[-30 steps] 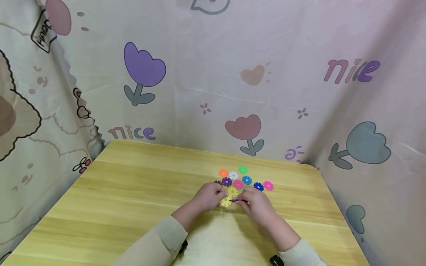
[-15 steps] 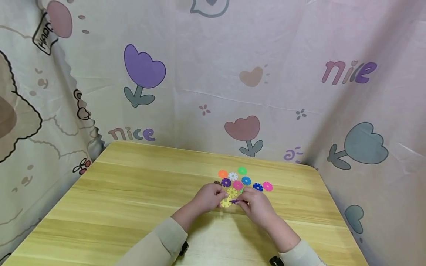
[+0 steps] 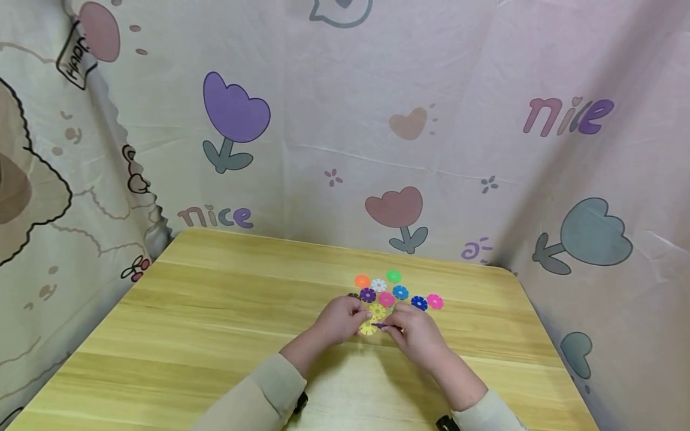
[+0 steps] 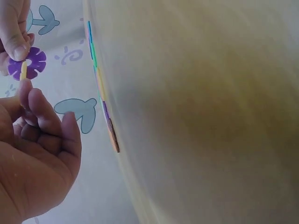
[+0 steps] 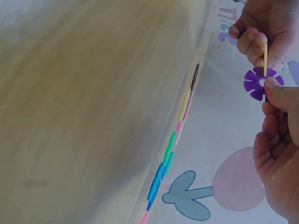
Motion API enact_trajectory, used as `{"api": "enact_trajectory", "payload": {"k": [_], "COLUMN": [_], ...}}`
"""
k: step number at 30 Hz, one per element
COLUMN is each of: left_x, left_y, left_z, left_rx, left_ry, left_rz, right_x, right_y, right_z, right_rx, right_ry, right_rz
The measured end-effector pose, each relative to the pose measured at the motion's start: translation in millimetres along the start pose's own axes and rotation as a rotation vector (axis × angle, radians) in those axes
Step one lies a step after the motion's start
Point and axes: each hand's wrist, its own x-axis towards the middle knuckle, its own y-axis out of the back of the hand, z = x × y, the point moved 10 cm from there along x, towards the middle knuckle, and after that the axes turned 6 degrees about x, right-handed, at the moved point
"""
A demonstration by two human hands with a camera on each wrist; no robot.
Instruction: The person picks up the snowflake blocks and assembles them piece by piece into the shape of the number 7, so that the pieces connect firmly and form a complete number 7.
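My left hand [image 3: 338,318] pinches a yellow notched plastic disc [image 3: 368,328] between thumb and fingers. Opposite it, my right hand [image 3: 416,332] pinches a purple notched disc [image 5: 253,84], seen edge-on in the head view. The two discs stand crosswise, and the yellow one's edge overlaps the purple one's slotted rim near its centre hole in both wrist views. Both are held up above the table. Just beyond the fingers lies another yellow disc [image 3: 377,310], and a green disc is mostly hidden behind my right hand.
Several loose discs lie flat past the hands, among them an orange disc [image 3: 362,281], a white disc [image 3: 379,285], a dark blue disc [image 3: 418,303] and a pink disc [image 3: 435,301]. The wooden table [image 3: 215,287] meets a printed curtain [image 3: 323,120] at its back and sides.
Both hands keep their grips and places, with the yellow and purple discs still crossed. Only a slight shift of the head view shows.
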Motion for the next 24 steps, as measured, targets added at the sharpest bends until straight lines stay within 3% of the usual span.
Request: {"api": "enact_trajectory", "payload": {"k": [5,15,19,24], "left_x": [-0.3,-3.8,-6.7,-10.2], "left_y": [-0.3,0.8,4.1,3.9], "left_z": [1.3,2.0,7.9,25.1], "left_rx": [0.049,0.027,0.141,0.281], "left_ry": [-0.012,-0.034,-0.096,-0.233], "left_rz": [0.010,-0.001,0.023,0.073], "right_x": [-0.5,-3.9,-5.5,-4.4], "right_y": [1.9,-0.7,-3.9,-4.4], "right_z": [-2.1,1.7,4.8,7.6], "right_rx": [0.005,0.002,-0.022,-0.061], "right_ry": [0.020,-0.016,-0.056,-0.083], "right_rz": [0.018,0.014,-0.010,-0.016]}}
